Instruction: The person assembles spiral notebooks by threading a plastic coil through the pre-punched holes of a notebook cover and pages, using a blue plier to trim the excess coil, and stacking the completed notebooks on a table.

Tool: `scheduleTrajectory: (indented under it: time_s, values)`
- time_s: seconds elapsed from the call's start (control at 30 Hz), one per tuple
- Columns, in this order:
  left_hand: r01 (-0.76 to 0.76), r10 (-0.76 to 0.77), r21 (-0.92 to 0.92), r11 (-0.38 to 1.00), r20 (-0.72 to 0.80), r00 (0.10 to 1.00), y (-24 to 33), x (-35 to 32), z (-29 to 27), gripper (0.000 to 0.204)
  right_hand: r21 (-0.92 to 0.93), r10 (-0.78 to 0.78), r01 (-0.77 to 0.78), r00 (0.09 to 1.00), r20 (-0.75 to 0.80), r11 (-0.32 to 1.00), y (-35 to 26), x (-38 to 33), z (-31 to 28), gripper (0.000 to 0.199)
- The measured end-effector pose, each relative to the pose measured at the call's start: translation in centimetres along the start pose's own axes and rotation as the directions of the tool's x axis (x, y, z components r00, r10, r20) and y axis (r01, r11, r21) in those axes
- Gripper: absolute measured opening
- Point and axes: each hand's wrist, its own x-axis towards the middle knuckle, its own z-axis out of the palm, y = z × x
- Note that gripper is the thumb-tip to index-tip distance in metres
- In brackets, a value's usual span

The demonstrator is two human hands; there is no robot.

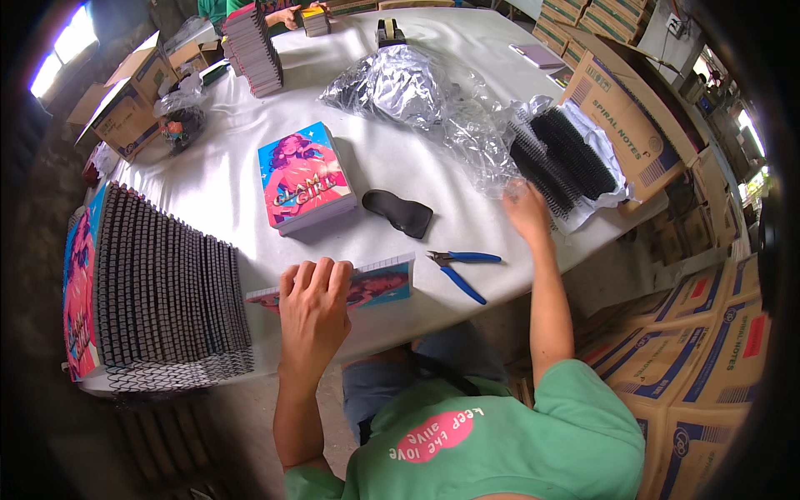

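Observation:
My left hand (315, 300) is closed over the top edge of a thin notebook (388, 287) with a pink and blue cover. It stands on edge at the table's front, and a row of punched holes runs along its top. My right hand (529, 215) is at the end of a clear plastic bag (479, 150), beside black spiral binding coils (560, 154) on crumpled wrapping. Its fingers look drawn together; plastic and glare partly hide them. Between the hands lie blue-handled cutters (467, 271), jaws apart, and a curved black piece (398, 213).
A stack of matching covers (307, 175) sits mid-table. Coil-bound notebooks (162, 279) pile up at left. Farther back are another tall stack (252, 52), a tape dispenser (389, 33) and a co-worker's hand (285, 17). Cartons (621, 117) stand at right, and an open carton (125, 104) at left.

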Motion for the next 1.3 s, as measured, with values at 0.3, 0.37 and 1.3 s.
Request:
scheduleTrajectory:
  time_s: [0.3, 0.37, 1.3]
  values:
    - [0.001, 0.026, 0.098, 0.995, -0.272, 0.962, -0.4, -1.6, 2.6, 0.041, 0.053, -0.129, 0.123, 0.983, 0.13, 0.991, -1.1, 4.2, -0.6, 0.033]
    - [0.018, 0.025, 0.13, 0.991, -0.323, 0.946, -0.3, -1.7, 2.9, 0.042, 0.078, -0.089, 0.078, 0.984, 0.152, 0.994, -0.1, 3.4, -3.2, 0.034]
    - [0.101, -0.07, 0.057, 0.993, -0.401, 0.913, 2.3, -2.9, 5.7, 0.042, 0.899, -0.354, -0.433, 0.832, 0.427, 0.065, -14.4, -8.6, -12.2, 0.067]
